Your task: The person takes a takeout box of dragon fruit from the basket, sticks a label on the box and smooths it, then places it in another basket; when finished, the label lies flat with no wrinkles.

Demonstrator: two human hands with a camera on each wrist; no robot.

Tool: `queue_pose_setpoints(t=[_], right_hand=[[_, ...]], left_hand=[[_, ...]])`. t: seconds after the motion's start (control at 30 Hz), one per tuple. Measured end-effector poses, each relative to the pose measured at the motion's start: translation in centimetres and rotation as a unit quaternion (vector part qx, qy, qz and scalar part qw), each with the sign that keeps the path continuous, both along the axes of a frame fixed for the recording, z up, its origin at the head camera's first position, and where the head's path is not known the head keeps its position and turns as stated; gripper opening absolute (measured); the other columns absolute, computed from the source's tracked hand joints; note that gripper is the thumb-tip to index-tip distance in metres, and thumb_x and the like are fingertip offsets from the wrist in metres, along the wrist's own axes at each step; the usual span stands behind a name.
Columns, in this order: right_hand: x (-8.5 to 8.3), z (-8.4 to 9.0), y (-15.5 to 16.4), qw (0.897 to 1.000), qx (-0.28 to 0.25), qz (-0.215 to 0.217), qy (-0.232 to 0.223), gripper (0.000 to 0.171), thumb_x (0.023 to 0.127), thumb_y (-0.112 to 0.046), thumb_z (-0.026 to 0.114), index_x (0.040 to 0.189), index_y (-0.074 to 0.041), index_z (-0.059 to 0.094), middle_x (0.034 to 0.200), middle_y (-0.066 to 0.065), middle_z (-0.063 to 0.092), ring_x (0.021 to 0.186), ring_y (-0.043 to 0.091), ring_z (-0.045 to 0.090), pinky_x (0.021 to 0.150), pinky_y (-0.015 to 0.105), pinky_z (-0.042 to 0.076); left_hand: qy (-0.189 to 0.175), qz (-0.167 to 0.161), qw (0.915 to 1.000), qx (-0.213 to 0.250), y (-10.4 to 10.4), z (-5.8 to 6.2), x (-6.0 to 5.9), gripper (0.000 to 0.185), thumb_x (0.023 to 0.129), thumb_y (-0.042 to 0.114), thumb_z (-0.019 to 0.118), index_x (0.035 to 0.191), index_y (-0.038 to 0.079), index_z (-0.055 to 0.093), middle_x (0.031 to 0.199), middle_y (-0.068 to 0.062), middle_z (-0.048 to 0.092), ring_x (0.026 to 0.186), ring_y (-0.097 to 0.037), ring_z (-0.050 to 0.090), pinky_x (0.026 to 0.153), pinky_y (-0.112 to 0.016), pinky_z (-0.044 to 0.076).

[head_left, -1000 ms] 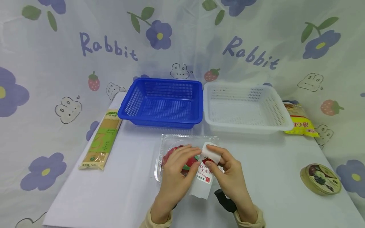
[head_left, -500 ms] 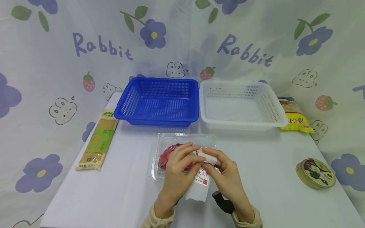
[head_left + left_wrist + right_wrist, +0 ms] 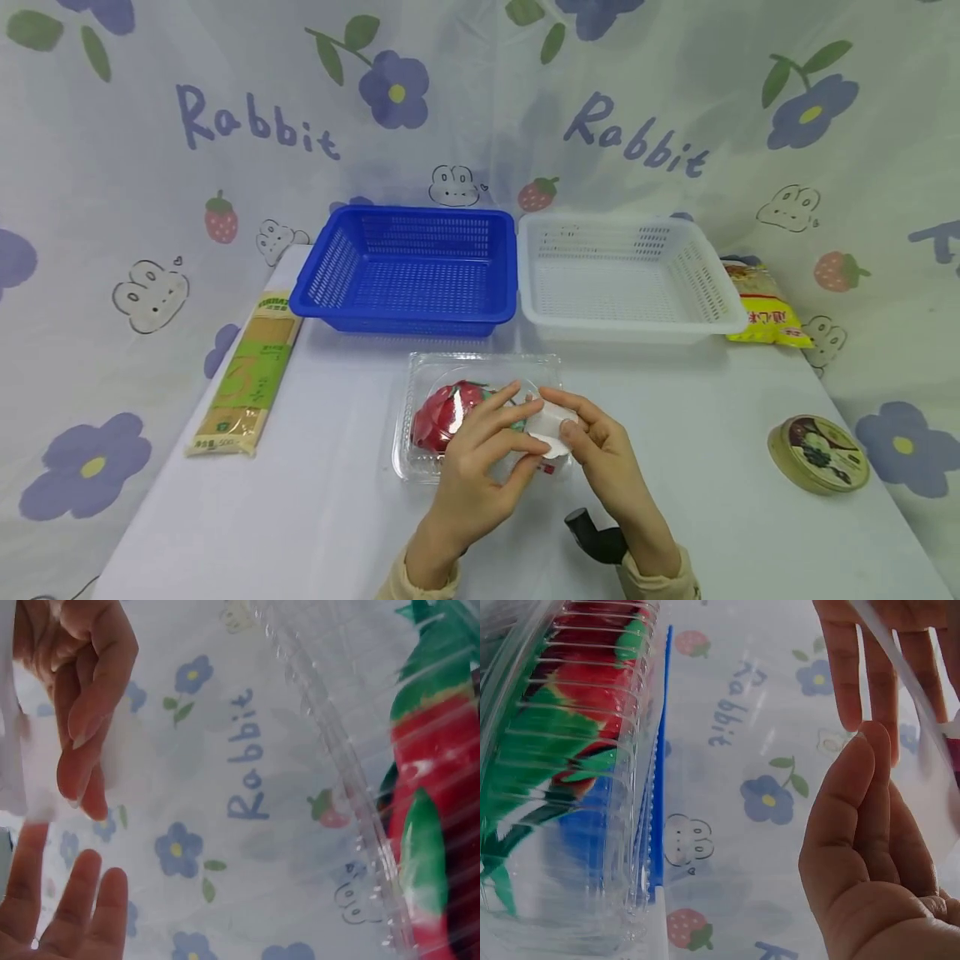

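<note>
In the head view, a clear plastic clamshell box (image 3: 401,450) with a red and green dragon fruit (image 3: 442,417) inside lies on the table's near middle. Over its right side, my right hand (image 3: 607,454) pinches a white paper sticker label (image 3: 546,419), bent back on itself. My left hand (image 3: 480,462) meets the label's curled lower edge with thumb and index fingertip, its other fingers spread straight. A red stamp shows on the label below these fingers. The left wrist view has the right-hand fingers (image 3: 82,727) pinched together and the left index fingertip (image 3: 34,832) at the paper.
Behind the box stand a blue basket (image 3: 405,321) and a white basket (image 3: 637,329), side by side. A noodle packet (image 3: 243,379) lies left, a yellow bag (image 3: 768,312) back right, a round tin (image 3: 817,454) right. A black curved piece (image 3: 596,540) sits by the right wrist.
The label, earlier hanging flat with its print showing, is now folded so its white back shows. The left fingers have shifted from beside it to its lower edge, uncovering more of the fruit.
</note>
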State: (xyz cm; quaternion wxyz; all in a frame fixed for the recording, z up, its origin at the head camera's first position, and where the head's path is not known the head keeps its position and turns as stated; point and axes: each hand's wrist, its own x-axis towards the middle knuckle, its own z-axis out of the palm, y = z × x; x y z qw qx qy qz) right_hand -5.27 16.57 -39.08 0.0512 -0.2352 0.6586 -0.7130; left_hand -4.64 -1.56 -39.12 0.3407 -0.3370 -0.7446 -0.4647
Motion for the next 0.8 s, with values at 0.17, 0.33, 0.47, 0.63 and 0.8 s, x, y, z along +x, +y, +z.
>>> queue_pose_setpoints(t=[0.17, 0.33, 0.47, 0.63, 0.8], right_hand=[[-0.4, -0.3, -0.2, 0.999, -0.044, 0.023, -0.011, 0.042, 0.100, 0.003, 0.040, 0.142, 0.006, 0.038, 0.119, -0.005, 0.069, 0.100, 0.009, 0.068, 0.079, 0.021, 0.056], [-0.6, -0.5, -0.2, 0.999, -0.033, -0.013, -0.022, 0.045, 0.098, 0.004, 0.046, 0.142, 0.007, 0.037, 0.130, -0.008, 0.064, 0.112, 0.009, 0.064, 0.082, 0.021, 0.056], [-1.1, -0.5, 0.7, 0.996, -0.003, -0.079, -0.030, 0.048, 0.096, 0.003, 0.052, 0.142, 0.005, 0.040, 0.123, -0.013, 0.067, 0.107, 0.006, 0.065, 0.080, 0.021, 0.057], [-2.3, -0.6, 3.4, 0.989, 0.043, -0.135, -0.049, 0.051, 0.095, 0.001, 0.056, 0.143, 0.001, 0.041, 0.117, -0.016, 0.068, 0.104, 0.003, 0.065, 0.078, 0.022, 0.058], [-4.1, -2.0, 7.3, 0.975, 0.177, -0.103, -0.083, 0.052, 0.094, -0.003, 0.059, 0.143, -0.001, 0.042, 0.100, -0.011, 0.069, 0.088, 0.001, 0.064, 0.071, 0.020, 0.055]], left_hand=[[0.031, -0.028, 0.9991, 0.003, 0.0, -0.4, 0.0, 0.017, 0.077, -0.001, 0.073, 0.084, 0.014, 0.073, 0.090, -0.002, 0.075, 0.111, -0.032, 0.065, 0.099, -0.038, 0.051], [0.049, -0.028, 0.9984, 0.008, 0.0, -0.9, 0.0, 0.013, 0.081, 0.003, 0.073, 0.083, 0.016, 0.074, 0.081, 0.002, 0.074, 0.104, -0.029, 0.066, 0.099, -0.040, 0.048], [0.036, -0.050, 0.9979, 0.022, 0.0, -1.2, -0.1, 0.008, 0.085, 0.007, 0.072, 0.085, 0.015, 0.073, 0.081, 0.003, 0.073, 0.099, -0.025, 0.066, 0.095, -0.037, 0.050], [-0.021, -0.103, 0.9920, 0.070, -0.4, -1.6, -0.1, 0.017, 0.079, -0.003, 0.074, 0.090, 0.009, 0.072, 0.083, -0.003, 0.073, 0.091, -0.021, 0.068, 0.088, -0.029, 0.054], [-0.118, -0.097, 0.9841, 0.091, -1.4, -1.6, -0.1, 0.026, 0.077, -0.009, 0.073, 0.098, 0.007, 0.071, 0.086, -0.004, 0.072, 0.080, -0.011, 0.065, 0.076, -0.020, 0.054]])
